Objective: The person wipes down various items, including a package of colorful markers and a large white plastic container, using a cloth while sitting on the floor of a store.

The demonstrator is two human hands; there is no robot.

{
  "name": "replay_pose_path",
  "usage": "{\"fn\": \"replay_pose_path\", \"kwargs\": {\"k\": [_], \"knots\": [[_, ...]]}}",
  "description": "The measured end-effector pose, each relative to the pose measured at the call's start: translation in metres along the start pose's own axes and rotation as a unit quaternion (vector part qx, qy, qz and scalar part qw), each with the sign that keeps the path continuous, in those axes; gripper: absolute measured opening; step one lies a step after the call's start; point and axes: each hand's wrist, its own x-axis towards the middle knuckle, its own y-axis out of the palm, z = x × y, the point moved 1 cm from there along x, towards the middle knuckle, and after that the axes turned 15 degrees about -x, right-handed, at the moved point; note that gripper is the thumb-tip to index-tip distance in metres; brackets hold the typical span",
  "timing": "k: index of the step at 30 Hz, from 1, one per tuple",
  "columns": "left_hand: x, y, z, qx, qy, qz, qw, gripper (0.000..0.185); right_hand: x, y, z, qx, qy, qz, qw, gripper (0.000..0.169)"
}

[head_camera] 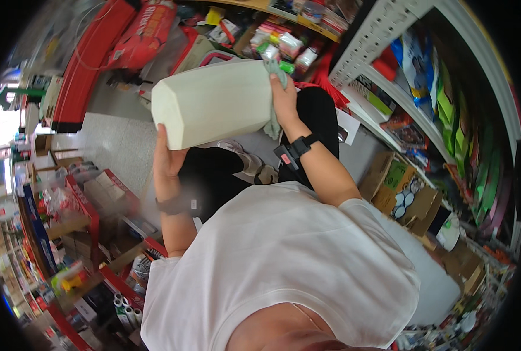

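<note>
A cream-white plastic container (pixel 221 101) with bevelled corners lies on its side above my lap, tilted a little. My left hand (pixel 168 151) holds its left end from below, thumb along the edge. At the other end my right hand (pixel 284 98) grips a grey-green cloth (pixel 272 127) pressed against the container's edge. Some of the cloth hangs below my right hand, and some sticks out above the fingers. My right fingers are partly hidden behind the container and cloth. The container's inside faces away and cannot be seen.
A white metal shelf (pixel 418 79) with bagged goods rises at the right. Below it stands an open cardboard box (pixel 376 175). Red-edged shelving (pixel 85 210) lies close on the left. A red bag (pixel 144 37) and small packaged goods (pixel 282 44) sit ahead.
</note>
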Motion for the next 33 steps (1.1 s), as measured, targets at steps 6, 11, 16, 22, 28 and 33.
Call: {"fn": "replay_pose_path", "kwargs": {"k": [6, 11, 16, 22, 28, 33], "knots": [[0.005, -0.006, 0.014, 0.043, 0.102, 0.043, 0.993, 0.059, 0.007, 0.006, 0.014, -0.192, -0.103, -0.002, 0.976, 0.044], [0.0, -0.001, 0.007, 0.119, 0.167, 0.032, 0.978, 0.062, 0.008, 0.006, 0.013, 0.055, 0.094, 0.052, 0.993, 0.041], [-0.004, 0.009, 0.011, 0.194, 0.236, 0.025, 0.952, 0.09, 0.011, 0.009, 0.014, 0.131, 0.072, -0.003, 0.989, 0.036], [-0.002, -0.003, 0.009, 0.383, 0.238, 0.023, 0.892, 0.134, 0.002, 0.01, 0.038, 0.089, -0.026, -0.001, 0.996, 0.039], [-0.003, 0.01, 0.007, 0.33, 0.237, -0.011, 0.913, 0.13, -0.004, 0.005, 0.042, 0.051, -0.075, 0.021, 0.996, 0.043], [-0.003, 0.016, 0.004, 0.237, 0.227, -0.038, 0.944, 0.119, -0.012, 0.002, 0.038, 0.016, -0.06, 0.05, 0.997, 0.044]]}}
